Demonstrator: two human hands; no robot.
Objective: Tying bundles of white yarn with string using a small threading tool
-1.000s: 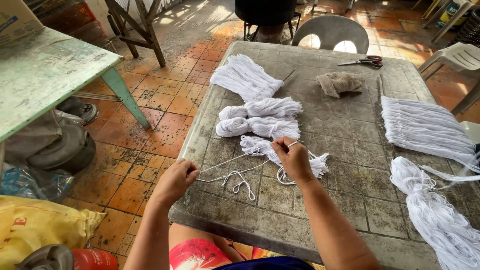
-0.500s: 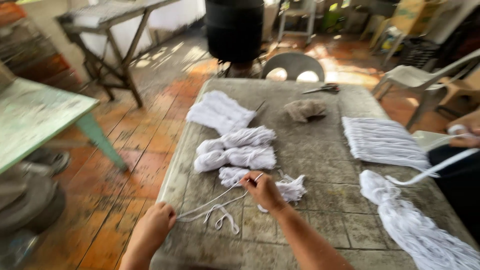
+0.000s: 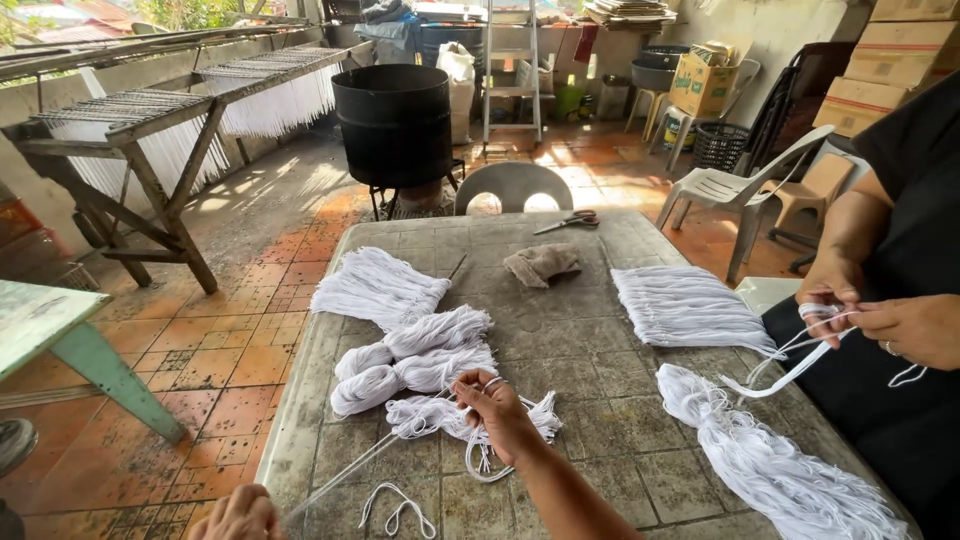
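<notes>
My right hand (image 3: 500, 408) has its grip pinched on white strings (image 3: 375, 458), over the loose string bundle (image 3: 455, 418) mid-surface (image 3: 590, 350). Left hand (image 3: 238, 516), at the near edge & partly out of frame, looks closed on the strings' other end, drawn taut btwn both. A co-worker's hands (image 3: 870, 315) hold strings on the right, beside another bundle (image 3: 775, 465).

A small open-air workshop for making white cord goods: a worn stone-topped work table (image 3: 640, 440) stands on a terracotta tile floor (image 3: 240, 350). Left of the table, wooden drying racks (image 3: 170, 120) hang with white strands; beyond it stand a black drum (image 3: 397, 122) and plastic chairs (image 3: 735, 190); to its far right, stacked cardboard boxes (image 3: 880, 70)
</notes>
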